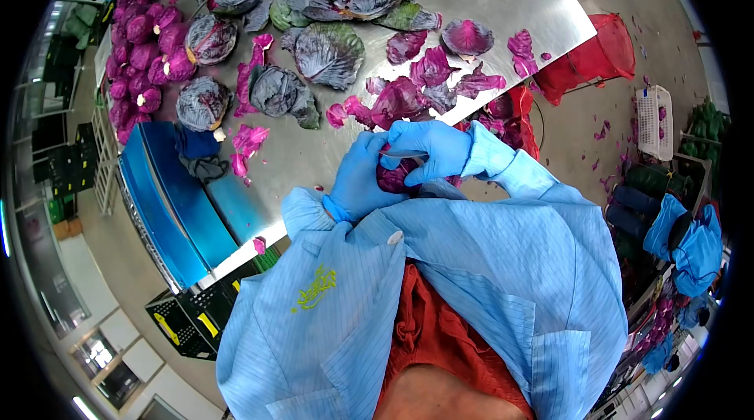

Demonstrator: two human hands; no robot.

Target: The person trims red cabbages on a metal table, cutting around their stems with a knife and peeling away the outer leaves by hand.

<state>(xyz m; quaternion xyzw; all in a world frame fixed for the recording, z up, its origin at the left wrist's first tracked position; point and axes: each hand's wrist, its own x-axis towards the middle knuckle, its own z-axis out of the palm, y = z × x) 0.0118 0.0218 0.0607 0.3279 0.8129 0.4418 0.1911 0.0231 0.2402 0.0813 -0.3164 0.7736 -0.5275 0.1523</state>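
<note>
The left hand is gripping the cabbage near the edge of the table; the right hand is resting curled on it, hold unclear. Steady cradling is probably keeping the trimming clean!

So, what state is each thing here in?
Held cabbage: purple, partly hidden
Left grip: gloved, closed on held cabbage
Right grip: gloved, curled over cabbage; anything else held unclear
Piled cabbages: stacked, trimmed to purple
Leafy cabbages: untrimmed, dark
Loose leaves: scattered
Red bag: open, purple scraps inside
</note>
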